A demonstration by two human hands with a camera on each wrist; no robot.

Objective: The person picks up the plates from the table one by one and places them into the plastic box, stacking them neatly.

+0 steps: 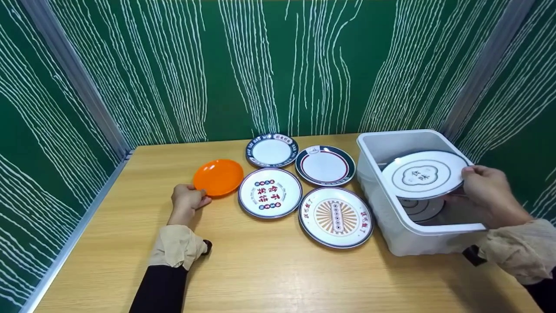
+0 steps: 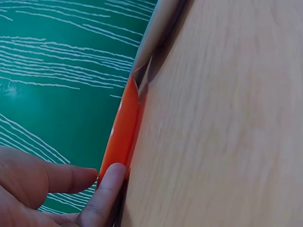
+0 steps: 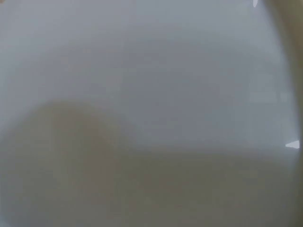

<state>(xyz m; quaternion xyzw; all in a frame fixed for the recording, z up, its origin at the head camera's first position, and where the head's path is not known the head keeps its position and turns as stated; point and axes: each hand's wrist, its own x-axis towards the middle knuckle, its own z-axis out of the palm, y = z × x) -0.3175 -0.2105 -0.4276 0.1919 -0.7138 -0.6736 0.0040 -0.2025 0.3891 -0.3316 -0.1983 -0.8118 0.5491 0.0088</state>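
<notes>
At the left of the group of plates, my left hand [image 1: 187,201] pinches the near rim of a small orange plate [image 1: 218,178]. The left wrist view shows that plate [image 2: 121,130] edge-on, with thumb and finger at its rim, low over the wood. My right hand [image 1: 488,189] grips the right rim of a white plate [image 1: 421,174] with grey rings and characters in the middle. It is tilted over the mouth of the white plastic bin [image 1: 386,217]. Below it, inside the bin, lies another ringed plate [image 1: 423,209], partly covered. A blurred pale surface fills the right wrist view.
Between the hands lie a blue-rimmed plate [image 1: 272,151], a dark-green-rimmed plate [image 1: 325,166], a plate with red characters [image 1: 270,193] and a sunburst plate [image 1: 335,217], close together on the wooden table [image 1: 260,274]. Green walls [image 1: 173,65] with white lines stand behind and at the sides.
</notes>
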